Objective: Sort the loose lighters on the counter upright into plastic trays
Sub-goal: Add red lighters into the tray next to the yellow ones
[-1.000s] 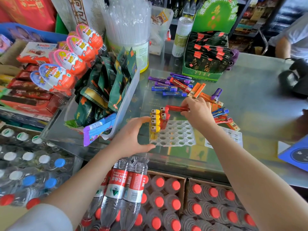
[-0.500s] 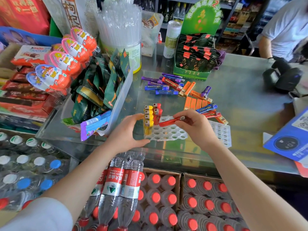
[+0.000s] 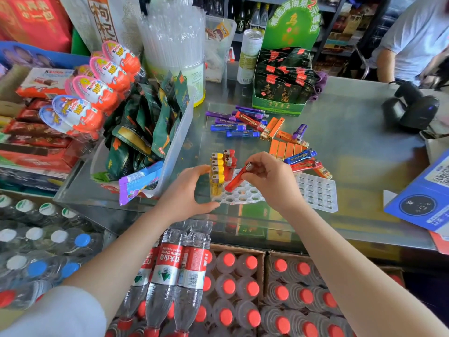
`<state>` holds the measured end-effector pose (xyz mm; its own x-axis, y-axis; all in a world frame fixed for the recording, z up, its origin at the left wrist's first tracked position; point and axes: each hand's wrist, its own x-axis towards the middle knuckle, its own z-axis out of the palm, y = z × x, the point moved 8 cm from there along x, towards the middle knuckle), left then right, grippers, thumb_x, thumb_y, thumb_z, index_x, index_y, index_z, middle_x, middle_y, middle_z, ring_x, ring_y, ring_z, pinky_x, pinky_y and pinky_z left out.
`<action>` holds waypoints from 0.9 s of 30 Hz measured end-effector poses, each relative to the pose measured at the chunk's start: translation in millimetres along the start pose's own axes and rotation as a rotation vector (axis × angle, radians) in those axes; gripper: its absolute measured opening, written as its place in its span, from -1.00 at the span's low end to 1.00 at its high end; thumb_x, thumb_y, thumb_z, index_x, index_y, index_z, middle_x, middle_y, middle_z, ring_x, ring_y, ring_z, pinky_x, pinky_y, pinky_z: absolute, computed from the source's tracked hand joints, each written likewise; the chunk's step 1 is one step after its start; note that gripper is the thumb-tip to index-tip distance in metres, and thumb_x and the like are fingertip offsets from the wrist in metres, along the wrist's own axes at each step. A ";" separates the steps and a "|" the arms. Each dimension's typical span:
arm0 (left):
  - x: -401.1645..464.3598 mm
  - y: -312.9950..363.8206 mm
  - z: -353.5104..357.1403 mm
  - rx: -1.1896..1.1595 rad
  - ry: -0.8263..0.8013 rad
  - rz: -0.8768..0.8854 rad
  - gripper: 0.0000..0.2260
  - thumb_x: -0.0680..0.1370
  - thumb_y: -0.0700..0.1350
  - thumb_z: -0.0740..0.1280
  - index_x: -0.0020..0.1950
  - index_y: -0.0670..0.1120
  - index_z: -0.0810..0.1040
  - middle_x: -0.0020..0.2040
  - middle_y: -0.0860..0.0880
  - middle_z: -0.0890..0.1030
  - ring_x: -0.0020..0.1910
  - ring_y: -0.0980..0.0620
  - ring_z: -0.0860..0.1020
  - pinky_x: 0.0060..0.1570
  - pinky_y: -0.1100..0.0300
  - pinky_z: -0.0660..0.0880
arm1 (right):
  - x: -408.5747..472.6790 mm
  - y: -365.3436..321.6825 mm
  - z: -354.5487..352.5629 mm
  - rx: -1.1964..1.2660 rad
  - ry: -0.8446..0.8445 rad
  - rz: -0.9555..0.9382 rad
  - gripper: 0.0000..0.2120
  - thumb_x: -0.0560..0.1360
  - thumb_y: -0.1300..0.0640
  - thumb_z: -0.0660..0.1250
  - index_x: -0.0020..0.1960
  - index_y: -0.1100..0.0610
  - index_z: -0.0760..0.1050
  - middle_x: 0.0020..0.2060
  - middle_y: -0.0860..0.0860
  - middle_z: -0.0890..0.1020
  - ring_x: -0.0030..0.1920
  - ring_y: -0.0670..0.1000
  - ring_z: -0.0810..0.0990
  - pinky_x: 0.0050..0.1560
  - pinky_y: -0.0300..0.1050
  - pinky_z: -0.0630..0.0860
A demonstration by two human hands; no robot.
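My right hand (image 3: 272,181) pinches a red lighter (image 3: 237,180) by its metal cap, tilted, base tip down on the white hole tray (image 3: 243,197). My left hand (image 3: 187,193) grips that tray's left edge, thumb at the front corner, fingers at the back.

The tray holds four yellow lighters (image 3: 217,173) upright in the left row and two red upright lighters (image 3: 229,164) beside them. A second tray (image 3: 318,193) with rectangular slots lies just right on the worktop (image 3: 352,147).

Loose lighters (image 3: 257,127) in purple, blue, orange and red lie flat behind the trays.

A clear bin (image 3: 177,147) at left holds dark green snack packs. The eggs (image 3: 97,93) read "Kinder Joy". The green display box (image 3: 279,93) holds dark sachets, its print in Chinese. The bottles (image 3: 177,263) below carry red Nongfu Spring labels.
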<state>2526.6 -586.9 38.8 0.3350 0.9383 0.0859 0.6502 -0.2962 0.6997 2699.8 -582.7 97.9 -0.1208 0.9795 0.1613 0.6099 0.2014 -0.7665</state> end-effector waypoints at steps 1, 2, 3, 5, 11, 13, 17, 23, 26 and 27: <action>-0.1 0.1 -0.2 -0.003 0.000 -0.001 -0.30 0.28 0.12 0.45 0.35 0.02 0.29 0.23 0.08 0.40 0.21 0.22 0.29 0.18 0.25 0.23 | 0.5 -4.1 -0.5 -0.029 0.006 -0.029 -0.83 0.39 0.27 0.42 -0.05 0.18 0.51 -0.25 -0.01 0.61 -0.23 -0.01 0.59 -0.16 -0.27 0.54; -0.3 0.3 -0.4 -0.005 -0.001 -0.002 -0.30 0.28 0.13 0.44 0.35 0.02 0.29 0.22 0.11 0.39 0.20 0.22 0.29 0.18 0.25 0.23 | 0.8 -7.5 -0.5 -0.053 0.008 -0.052 -0.83 0.39 0.27 0.41 -0.04 0.20 0.52 -0.22 0.04 0.62 -0.21 0.04 0.59 -0.14 -0.18 0.55; -0.5 0.7 -0.6 -0.005 -0.001 -0.003 -0.30 0.27 0.14 0.44 0.35 0.02 0.29 0.19 0.14 0.37 0.19 0.24 0.28 0.17 0.26 0.22 | 0.9 -10.1 0.1 -0.071 0.005 -0.070 -0.84 0.39 0.28 0.41 -0.03 0.22 0.52 -0.21 0.08 0.63 -0.21 0.07 0.59 -0.13 -0.12 0.56; -0.8 2.3 -1.1 -0.006 -0.002 0.001 -0.31 0.27 0.16 0.42 0.34 0.02 0.29 0.17 0.17 0.34 0.18 0.27 0.26 0.17 0.26 0.22 | 0.2 -14.0 2.6 -0.099 -0.009 -0.102 -0.83 0.39 0.30 0.41 -0.03 0.25 0.53 -0.22 0.09 0.62 -0.24 0.05 0.57 -0.14 -0.10 0.56; -0.7 4.7 -2.0 0.003 0.005 0.018 -0.32 0.29 0.13 0.43 0.34 0.00 0.30 0.18 0.14 0.37 0.21 0.22 0.29 0.18 0.27 0.22 | 2.7 -1.3 6.8 0.032 -0.002 0.025 -0.83 0.36 0.25 0.45 -0.08 0.16 0.53 -0.30 -0.09 0.59 -0.29 -0.16 0.57 -0.21 -0.36 0.52; -1.2 4.4 -2.0 0.017 0.015 0.023 -0.31 0.30 0.10 0.46 0.35 -0.01 0.30 0.22 0.09 0.40 0.20 0.25 0.27 0.18 0.29 0.21 | 1.6 9.2 12.5 0.184 -0.009 0.136 -0.86 0.35 0.24 0.46 -0.14 0.13 0.52 -0.32 -0.13 0.60 -0.35 -0.24 0.54 -0.27 -0.39 0.50; -1.1 2.6 -0.8 0.037 0.017 0.016 -0.29 0.30 0.07 0.48 0.36 -0.04 0.29 0.27 0.01 0.42 0.19 0.28 0.24 0.18 0.31 0.20 | -1.1 6.0 23.7 0.201 -0.014 0.095 -0.90 0.35 0.23 0.45 -0.21 0.13 0.53 -0.34 -0.06 0.64 -0.37 -0.21 0.56 -0.32 -0.40 0.47; 0.3 -1.6 0.8 0.024 -0.002 -0.020 -0.28 0.28 0.10 0.47 0.36 -0.04 0.29 0.28 0.01 0.41 0.28 0.10 0.32 0.22 0.24 0.24 | 0.0 -10.6 17.3 -0.052 0.027 -0.157 -0.89 0.38 0.23 0.43 -0.15 0.25 0.53 -0.31 0.00 0.56 -0.35 -0.03 0.49 -0.32 -0.29 0.43; 0.9 -3.0 1.4 0.032 -0.026 -0.035 -0.27 0.28 0.13 0.46 0.37 -0.01 0.28 0.30 0.01 0.40 0.29 0.09 0.32 0.24 0.18 0.27 | -4.5 -4.7 26.1 -0.136 -0.069 -0.176 -0.87 0.41 0.21 0.41 -0.08 0.24 0.53 -0.22 0.05 0.59 -0.27 -0.08 0.48 -0.25 -0.37 0.36; 1.1 -3.5 1.5 0.038 -0.036 -0.044 -0.26 0.27 0.15 0.45 0.38 0.00 0.27 0.31 0.01 0.39 0.29 0.09 0.32 0.26 0.15 0.28 | -5.8 2.8 25.0 -0.176 -0.095 -0.157 -0.85 0.42 0.20 0.40 -0.04 0.23 0.54 -0.15 0.07 0.61 -0.21 -0.08 0.49 -0.19 -0.34 0.38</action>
<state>2525.7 -585.2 35.3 0.3295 0.9437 0.0297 0.6902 -0.2622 0.6744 2682.6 -587.7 79.3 -0.2929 0.9341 0.2042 0.7036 0.3551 -0.6155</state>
